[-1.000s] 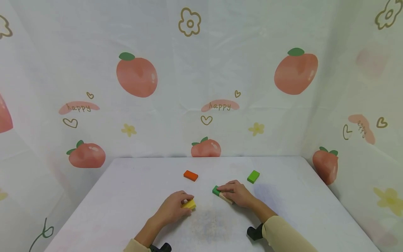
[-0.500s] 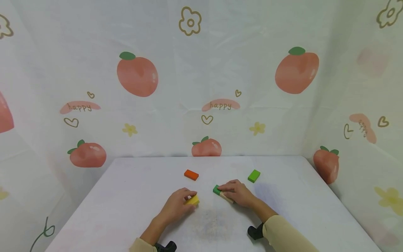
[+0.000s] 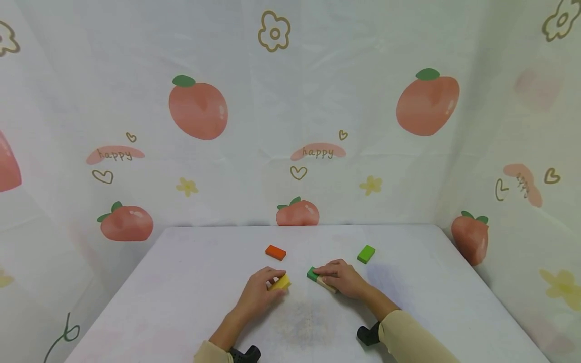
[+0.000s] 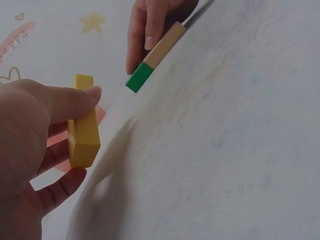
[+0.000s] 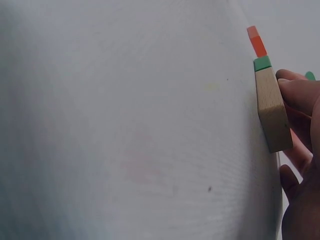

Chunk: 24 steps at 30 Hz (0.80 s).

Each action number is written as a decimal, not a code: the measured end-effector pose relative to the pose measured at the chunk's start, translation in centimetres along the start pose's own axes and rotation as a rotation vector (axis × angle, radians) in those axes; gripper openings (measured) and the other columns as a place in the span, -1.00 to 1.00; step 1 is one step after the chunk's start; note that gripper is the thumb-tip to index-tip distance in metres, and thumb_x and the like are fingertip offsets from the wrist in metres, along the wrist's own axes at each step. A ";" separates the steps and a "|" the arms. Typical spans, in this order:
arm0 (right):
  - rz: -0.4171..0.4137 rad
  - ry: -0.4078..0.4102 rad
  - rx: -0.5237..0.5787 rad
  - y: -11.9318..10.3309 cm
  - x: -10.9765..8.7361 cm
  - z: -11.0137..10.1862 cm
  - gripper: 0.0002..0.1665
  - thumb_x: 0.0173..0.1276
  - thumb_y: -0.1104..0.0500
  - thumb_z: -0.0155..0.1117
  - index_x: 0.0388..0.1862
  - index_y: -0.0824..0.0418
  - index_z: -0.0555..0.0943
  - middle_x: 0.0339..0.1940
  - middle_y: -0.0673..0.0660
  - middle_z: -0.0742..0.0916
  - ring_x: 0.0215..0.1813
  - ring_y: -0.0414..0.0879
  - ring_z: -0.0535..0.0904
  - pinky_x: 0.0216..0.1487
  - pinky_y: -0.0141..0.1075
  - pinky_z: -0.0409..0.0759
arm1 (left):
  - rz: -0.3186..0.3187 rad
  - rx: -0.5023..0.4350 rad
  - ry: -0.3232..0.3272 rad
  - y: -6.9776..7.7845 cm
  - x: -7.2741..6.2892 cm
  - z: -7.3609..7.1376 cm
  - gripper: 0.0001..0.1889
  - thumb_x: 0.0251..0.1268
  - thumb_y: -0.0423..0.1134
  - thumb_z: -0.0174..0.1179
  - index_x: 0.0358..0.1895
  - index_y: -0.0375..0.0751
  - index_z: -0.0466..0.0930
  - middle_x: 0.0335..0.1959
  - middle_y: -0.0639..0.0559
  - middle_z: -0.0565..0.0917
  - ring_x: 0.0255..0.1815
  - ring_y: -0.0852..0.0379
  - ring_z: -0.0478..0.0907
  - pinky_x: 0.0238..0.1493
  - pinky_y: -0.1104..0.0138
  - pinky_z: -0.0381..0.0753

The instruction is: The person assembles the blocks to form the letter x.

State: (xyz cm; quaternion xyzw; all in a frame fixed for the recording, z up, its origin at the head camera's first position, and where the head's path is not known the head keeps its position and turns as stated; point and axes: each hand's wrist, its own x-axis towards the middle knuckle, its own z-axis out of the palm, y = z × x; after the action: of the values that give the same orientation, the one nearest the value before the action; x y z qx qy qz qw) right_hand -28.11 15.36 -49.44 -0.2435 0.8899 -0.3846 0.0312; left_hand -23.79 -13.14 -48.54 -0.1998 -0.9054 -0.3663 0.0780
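Observation:
My left hand (image 3: 256, 296) pinches a yellow block (image 3: 281, 283) between thumb and fingers, left of the table's middle. In the left wrist view the yellow block (image 4: 86, 132) is held on end, its shadow falling on the cloth below. My right hand (image 3: 346, 280) holds a plain wooden block (image 3: 328, 286) lying on the table. A dark green block (image 3: 311, 274) lies end to end with it; the left wrist view shows the green block (image 4: 140, 77) and the wooden block (image 4: 167, 42) in one line. Fingers hide part of both in the head view.
An orange block (image 3: 275, 252) lies behind the left hand. A light green block (image 3: 365, 254) lies behind the right hand. The white table (image 3: 181, 282) ends at a printed cloth backdrop (image 3: 254, 101), with more cloth at both sides.
My left hand has moved right and a little farther from me with the yellow block, closer to the green block. The right hand and the other blocks stay in place.

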 end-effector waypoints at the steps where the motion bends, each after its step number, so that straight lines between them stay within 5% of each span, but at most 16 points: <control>1: 0.002 -0.001 0.003 0.0 0.0 0.0 -0.65 0.40 0.22 0.22 0.08 -0.10 0.71 0.06 -0.04 0.65 0.20 0.01 0.38 0.06 0.00 0.41 | 0.003 -0.005 0.003 0.0 0.0 0.1 -0.54 0.13 -0.14 0.43 0.13 -0.12 0.64 -0.16 0.20 0.60 -0.22 0.23 0.48 -0.19 0.36 0.55; 24: 0.006 -0.011 -0.014 -0.1 0.0 0.0 -0.67 0.42 0.16 0.21 0.08 -0.13 0.70 0.06 -0.04 0.64 0.19 0.02 0.40 0.07 0.06 0.42 | 0.020 -0.067 0.012 0.7 1.4 1.8 -0.56 0.13 -0.12 0.43 0.11 -0.12 0.65 -0.20 0.20 0.61 -0.26 0.24 0.49 -0.22 0.38 0.54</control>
State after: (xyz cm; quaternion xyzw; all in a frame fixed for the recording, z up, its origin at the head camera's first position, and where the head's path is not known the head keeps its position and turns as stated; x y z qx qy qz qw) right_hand -28.09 15.31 -49.36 -0.2431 0.8931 -0.3769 0.0355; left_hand -24.79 -10.97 -48.99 -0.2092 -0.8901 -0.3968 0.0801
